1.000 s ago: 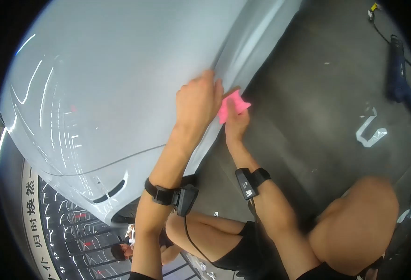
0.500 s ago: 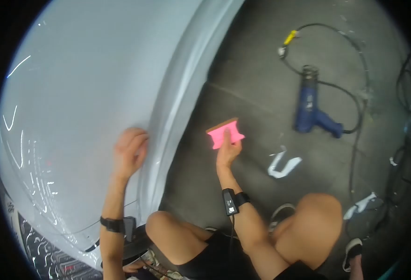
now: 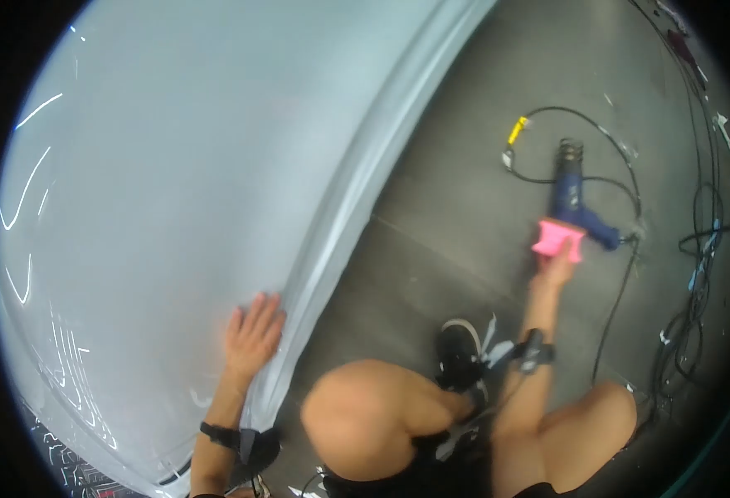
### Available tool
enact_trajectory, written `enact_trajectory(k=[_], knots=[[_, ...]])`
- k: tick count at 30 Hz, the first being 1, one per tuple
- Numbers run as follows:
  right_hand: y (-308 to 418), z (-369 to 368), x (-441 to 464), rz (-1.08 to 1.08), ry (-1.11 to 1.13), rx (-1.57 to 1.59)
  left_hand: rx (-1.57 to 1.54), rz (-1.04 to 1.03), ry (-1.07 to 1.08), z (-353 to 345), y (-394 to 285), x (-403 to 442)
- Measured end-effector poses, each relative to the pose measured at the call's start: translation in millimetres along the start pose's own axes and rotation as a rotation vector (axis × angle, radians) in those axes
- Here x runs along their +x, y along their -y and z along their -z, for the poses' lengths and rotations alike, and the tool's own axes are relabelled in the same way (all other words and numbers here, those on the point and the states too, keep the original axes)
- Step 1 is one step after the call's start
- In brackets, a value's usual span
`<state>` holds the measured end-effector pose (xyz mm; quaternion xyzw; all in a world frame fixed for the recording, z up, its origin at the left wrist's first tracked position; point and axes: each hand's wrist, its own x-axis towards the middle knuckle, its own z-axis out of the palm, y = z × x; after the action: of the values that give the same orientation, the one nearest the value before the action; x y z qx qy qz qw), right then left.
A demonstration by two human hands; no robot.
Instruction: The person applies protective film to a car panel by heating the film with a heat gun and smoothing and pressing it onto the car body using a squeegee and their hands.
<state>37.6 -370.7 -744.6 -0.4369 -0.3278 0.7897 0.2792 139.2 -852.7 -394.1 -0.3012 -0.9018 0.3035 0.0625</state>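
My left hand (image 3: 254, 336) lies with its fingers spread on a glossy pale grey vehicle panel (image 3: 191, 183), close to the panel's lower right edge. Out over the floor, my right hand (image 3: 556, 270) grips a pink squeegee (image 3: 554, 238) with a brown strip along its far edge. A blue heat gun (image 3: 571, 195) lies on the floor just beyond the squeegee. In this view the squeegee overlaps the rear of the heat gun; whether they touch I cannot tell.
The heat gun's black cable (image 3: 630, 178) loops around it, with a yellow tag (image 3: 518, 131). More cables (image 3: 701, 224) run along the right side of the grey floor (image 3: 456, 191). White scraps (image 3: 498, 353) lie by my shoe (image 3: 459, 353). My knees border the near side.
My right hand has carried the squeegee right, from beside the panel to the heat gun. My left hand's fingers have gone from curled to spread on the panel. The view has shifted.
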Motion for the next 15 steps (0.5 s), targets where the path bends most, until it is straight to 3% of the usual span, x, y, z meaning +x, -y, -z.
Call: enact_trajectory(k=[1, 2, 3, 6, 8, 10, 11, 12, 15], knots=[[28, -11, 24, -0.057, -0.001, -0.150, 0.007, -0.024, -0.010, -3, -3, -12], [57, -23, 35, 0.005, 0.140, -0.133, -0.001, -0.017, 0.003, -3, -9, -28], [64, -20, 57, 0.160, 0.128, -0.217, -0.029, -0.029, 0.035, -3, -13, -35], [85, -31, 50, 0.179, 0.196, -0.155, -0.112, -0.039, 0.022, 0, -37, -65], [49, -56, 17, 0.143, 0.422, -0.166, -0.279, -0.051, -0.007, -6, -34, -79], [-9, -49, 20, -0.022, 0.877, -0.281, -0.410, -0.060, -0.029, 16, -43, -86], [-39, -68, -19, -0.091, 0.634, -0.263, -0.573, -0.025, 0.003, 19, -43, -81], [-59, -94, -48, -0.004, 0.401, -0.476, -0.736, 0.012, 0.035, 23, -45, -77], [-46, -158, -85, -0.166, 0.635, -0.648, -0.858, 0.193, -0.036, 29, -63, -55]])
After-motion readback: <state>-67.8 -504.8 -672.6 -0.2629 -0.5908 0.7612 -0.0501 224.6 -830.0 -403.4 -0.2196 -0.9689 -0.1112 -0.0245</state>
